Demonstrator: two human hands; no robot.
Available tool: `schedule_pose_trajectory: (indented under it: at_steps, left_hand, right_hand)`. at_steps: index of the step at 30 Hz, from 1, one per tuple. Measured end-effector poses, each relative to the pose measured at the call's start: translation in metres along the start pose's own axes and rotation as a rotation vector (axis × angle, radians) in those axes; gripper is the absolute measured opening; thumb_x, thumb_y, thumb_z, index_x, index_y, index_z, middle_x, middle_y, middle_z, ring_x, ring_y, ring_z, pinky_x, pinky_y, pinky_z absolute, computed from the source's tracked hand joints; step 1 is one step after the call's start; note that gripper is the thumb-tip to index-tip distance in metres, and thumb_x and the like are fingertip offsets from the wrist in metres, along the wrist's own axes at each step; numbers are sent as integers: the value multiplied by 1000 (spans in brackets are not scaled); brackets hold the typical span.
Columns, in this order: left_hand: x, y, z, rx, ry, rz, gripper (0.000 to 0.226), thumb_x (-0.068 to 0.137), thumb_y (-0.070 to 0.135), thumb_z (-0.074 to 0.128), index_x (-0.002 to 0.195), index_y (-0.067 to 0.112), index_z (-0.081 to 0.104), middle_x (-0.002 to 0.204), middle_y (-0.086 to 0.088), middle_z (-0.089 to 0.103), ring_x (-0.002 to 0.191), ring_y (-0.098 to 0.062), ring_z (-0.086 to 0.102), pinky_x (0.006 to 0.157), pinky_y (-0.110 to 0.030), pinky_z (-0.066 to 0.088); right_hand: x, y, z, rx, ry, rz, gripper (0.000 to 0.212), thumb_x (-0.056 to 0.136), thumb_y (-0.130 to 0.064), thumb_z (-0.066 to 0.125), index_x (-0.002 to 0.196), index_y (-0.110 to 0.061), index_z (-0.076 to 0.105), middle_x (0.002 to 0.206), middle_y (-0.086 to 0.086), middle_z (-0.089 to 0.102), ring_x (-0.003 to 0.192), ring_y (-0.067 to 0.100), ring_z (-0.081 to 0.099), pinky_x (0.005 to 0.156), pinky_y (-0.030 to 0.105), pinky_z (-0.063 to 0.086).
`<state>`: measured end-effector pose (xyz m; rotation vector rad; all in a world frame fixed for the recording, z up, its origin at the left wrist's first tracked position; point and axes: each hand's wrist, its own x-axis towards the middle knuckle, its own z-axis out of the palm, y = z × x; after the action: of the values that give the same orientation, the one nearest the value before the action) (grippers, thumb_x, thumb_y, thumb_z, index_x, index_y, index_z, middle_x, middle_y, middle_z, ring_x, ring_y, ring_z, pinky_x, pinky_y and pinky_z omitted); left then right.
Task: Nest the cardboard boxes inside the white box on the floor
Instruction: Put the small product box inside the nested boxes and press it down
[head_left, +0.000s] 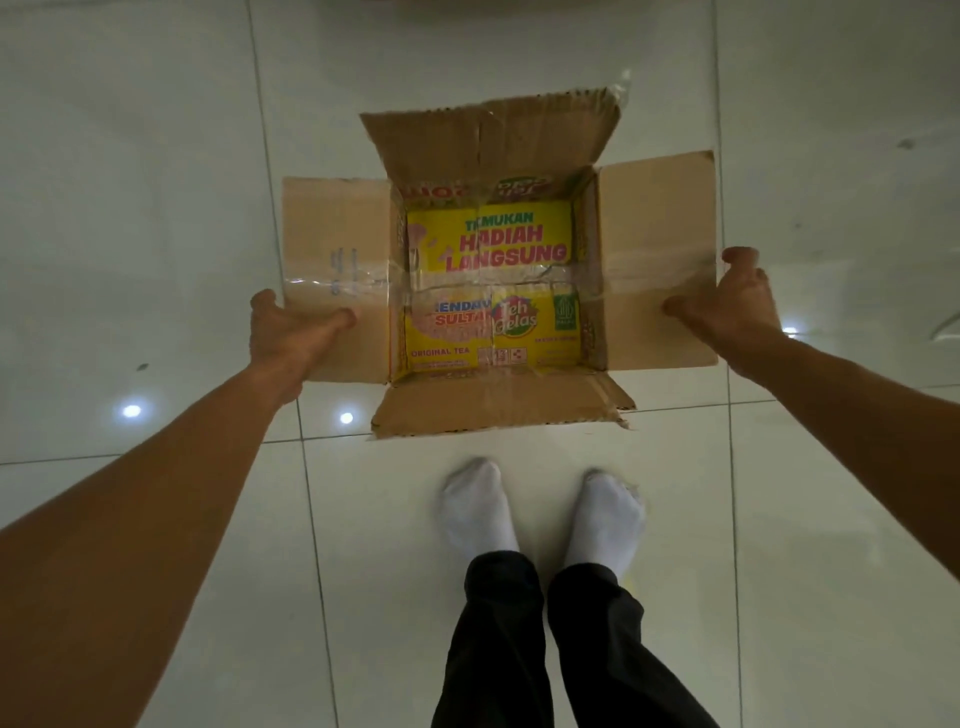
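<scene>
A brown cardboard box (493, 140) stands open in front of me with all its flaps spread outward. Deep inside it I see a yellow printed surface (493, 291) with tea branding and a taped seam; whether this is a nested box or the bottom I cannot tell. My left hand (283, 332) grips the outer edge of the left flap (332, 244), thumb on top. At the opposite side, my right hand (737, 306) grips the outer edge of the right flap (660, 234). No white box is in view.
The floor is glossy white tile (156, 156) with grout lines and light reflections. My two feet in white socks (478, 509) (608, 519) stand just behind the box's near flap (498, 410).
</scene>
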<state>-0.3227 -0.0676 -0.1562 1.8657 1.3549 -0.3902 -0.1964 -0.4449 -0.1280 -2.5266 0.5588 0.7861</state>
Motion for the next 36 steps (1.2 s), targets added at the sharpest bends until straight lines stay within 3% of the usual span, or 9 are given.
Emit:
schedule_pose_trajectory:
  at_steps: [4,8,12,15,20,24,31,36]
  left_hand:
    - [8,-4,4,-13,-25,-9,98,61,43,83,137,16,28,110,6,45,97,-15,46,72,-26,39]
    - [8,-1,3,-32,1,-14,84,57,43,85,125,14,43,111,3,55,97,-18,54,71,-28,44]
    - [0,6,-3,-46,109,8,53,62,39,81,105,14,62,99,1,63,81,-16,60,62,-21,44]
    - [-12,10,-9,-55,152,59,26,68,34,77,87,22,63,83,4,62,62,-4,53,50,-16,35]
    - [-38,15,-18,-91,86,215,6,82,27,68,85,22,67,70,10,61,63,-6,55,55,-17,41]
    - [-63,26,-24,-86,137,328,11,86,25,64,80,15,64,76,-8,66,68,-21,59,63,-29,47]
    - [-112,73,-66,-146,194,395,27,84,25,65,71,1,61,66,-17,61,58,-20,52,53,-28,41]
    - [-142,124,-108,-177,214,440,41,82,24,67,59,-3,45,53,-12,42,49,-17,35,49,-26,28]
  right_hand:
    - [8,1,3,163,-59,111,75,78,-26,72,137,-8,30,131,18,48,98,27,46,78,37,44]
    - [6,-3,1,173,-48,120,67,76,-26,73,132,-9,40,126,15,53,104,29,52,81,39,47]
    - [-4,-8,-8,137,-10,93,50,77,-23,67,123,-9,52,118,14,59,102,32,57,81,40,52]
    - [-14,-13,-12,175,-19,56,38,79,-19,64,116,-10,61,111,13,64,98,32,61,86,44,54]
    - [-36,-28,-17,242,-75,-47,31,83,-15,61,113,-11,67,106,11,68,96,33,66,84,49,56]
    - [-54,-45,-30,210,-59,-131,27,85,-19,59,109,-12,69,108,16,70,95,35,66,84,50,55]
    - [-90,-79,-91,132,-19,-206,23,88,-23,55,103,-10,68,100,17,70,89,36,65,79,49,56]
    - [-114,-110,-147,109,45,-234,21,88,-22,54,89,-3,64,88,20,68,80,38,63,71,48,56]
